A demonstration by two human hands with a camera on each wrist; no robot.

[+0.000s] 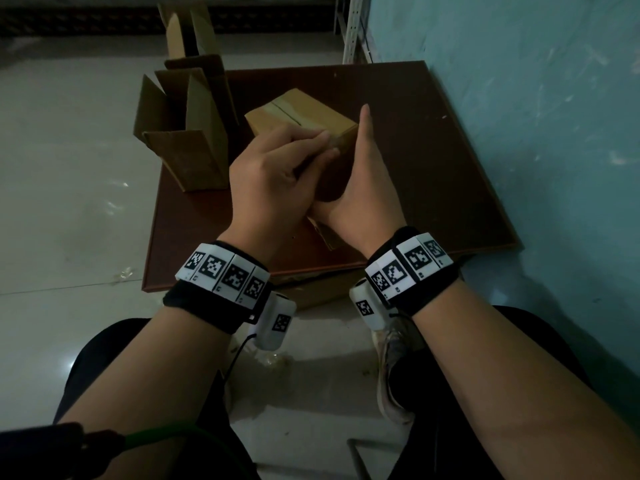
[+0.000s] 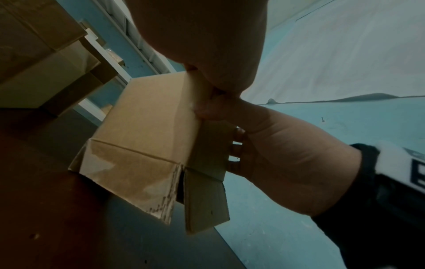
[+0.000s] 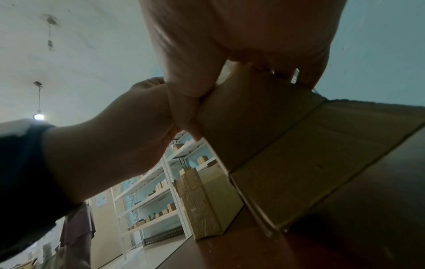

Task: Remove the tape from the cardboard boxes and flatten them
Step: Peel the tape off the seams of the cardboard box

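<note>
A small brown cardboard box (image 1: 301, 112) is held tilted above the dark red-brown table (image 1: 433, 168). My left hand (image 1: 322, 147) lies over its near top corner, fingers curled and pinching that edge. Against the box's right side is my right hand (image 1: 360, 168), with one finger straight up along it. In the left wrist view the box (image 2: 142, 127) has loose flaps (image 2: 202, 200) hanging open at its lower end, and the right hand's fingers (image 2: 236, 145) show behind it. In the right wrist view the thumb (image 3: 184, 109) presses the box (image 3: 287, 145) edge.
Two opened, untaped boxes (image 1: 187, 143) stand upright at the table's left edge, with another (image 1: 187, 32) on the floor behind. A taped box (image 3: 207, 200) and white shelving (image 3: 149, 200) show in the right wrist view. A teal wall (image 1: 536, 133) runs close on the right.
</note>
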